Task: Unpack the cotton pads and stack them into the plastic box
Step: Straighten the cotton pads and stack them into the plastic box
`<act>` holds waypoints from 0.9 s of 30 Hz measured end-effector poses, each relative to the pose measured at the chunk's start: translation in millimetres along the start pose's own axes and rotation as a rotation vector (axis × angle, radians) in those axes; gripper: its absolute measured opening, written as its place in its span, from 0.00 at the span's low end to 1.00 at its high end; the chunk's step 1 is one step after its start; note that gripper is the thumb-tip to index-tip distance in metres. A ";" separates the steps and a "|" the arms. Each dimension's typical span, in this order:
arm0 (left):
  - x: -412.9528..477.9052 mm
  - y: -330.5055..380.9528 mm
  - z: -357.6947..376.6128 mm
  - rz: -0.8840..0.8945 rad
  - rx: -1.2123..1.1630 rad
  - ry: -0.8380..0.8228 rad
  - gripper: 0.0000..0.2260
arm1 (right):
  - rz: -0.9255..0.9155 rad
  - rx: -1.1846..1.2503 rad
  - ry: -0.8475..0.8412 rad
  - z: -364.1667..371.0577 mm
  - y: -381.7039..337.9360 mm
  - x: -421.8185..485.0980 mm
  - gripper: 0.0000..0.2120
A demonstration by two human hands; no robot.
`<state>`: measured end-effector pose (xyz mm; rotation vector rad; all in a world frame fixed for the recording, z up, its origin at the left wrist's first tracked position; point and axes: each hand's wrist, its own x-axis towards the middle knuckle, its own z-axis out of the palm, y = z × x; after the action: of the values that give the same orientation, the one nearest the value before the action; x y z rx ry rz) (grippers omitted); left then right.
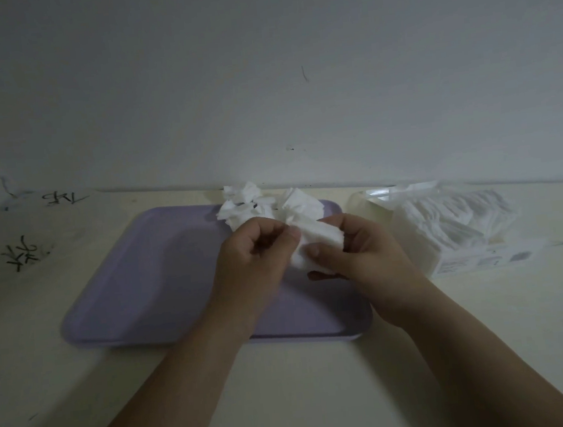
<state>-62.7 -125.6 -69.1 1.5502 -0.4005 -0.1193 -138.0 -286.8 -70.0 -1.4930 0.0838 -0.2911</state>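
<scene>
Both hands meet above the far right part of a lavender tray (135,282), and between them they grip a small stack of cotton pads (315,239). The left hand (254,253) has its fingers curled in toward the palm and its thumb pressed against the left edge of the stack. The right hand (359,252) lays its thumb across the front of the stack, and its fingers curl round behind it. The stack is held clear of the tray, tilted rather than flat. Behind the hands, a loose heap of cotton pads (248,204) lies untidily on the tray's far edge, some of it spilling toward the wall (258,60). The tray rests on a cream worktop (306,383), which carries black handwritten marks (22,253) on its left side. To the right of the tray, on the worktop, lies a clear plastic package (463,223), still full of white cotton pads in rows, with a printed label along its near side. Between the tray and that package stands a pale translucent object (370,208). The dim light does not show whether it is the plastic box.
</scene>
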 end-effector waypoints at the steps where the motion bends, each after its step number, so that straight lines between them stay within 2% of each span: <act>1: 1.3 1.0 -1.7 -0.020 -0.009 0.014 0.03 | -0.008 -0.015 0.008 -0.6 1.4 0.5 0.06; 11: 5.5 3.9 -7.2 -0.140 -0.078 -0.146 0.03 | -0.074 -0.231 0.008 -3.2 6.0 3.2 0.12; 14: 10.6 0.6 -10.8 -0.203 -0.113 -0.132 0.01 | -0.069 -0.186 0.026 -2.7 7.8 4.5 0.16; 19: 14.6 0.5 -11.6 -0.286 -0.268 -0.111 0.12 | -0.055 -0.052 -0.019 -2.5 7.2 4.3 0.16; 24: 12.2 0.5 -10.8 -0.217 -0.230 0.019 0.05 | -0.022 0.024 -0.005 -2.2 5.2 3.0 0.14; 27: 11.6 -0.8 -10.2 -0.153 -0.180 0.074 0.04 | 0.003 0.039 0.029 -2.1 6.6 4.1 0.13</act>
<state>-48.4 -119.7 -67.5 1.4014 -0.2068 -0.2104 -133.6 -289.5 -76.2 -1.4501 0.1033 -0.3106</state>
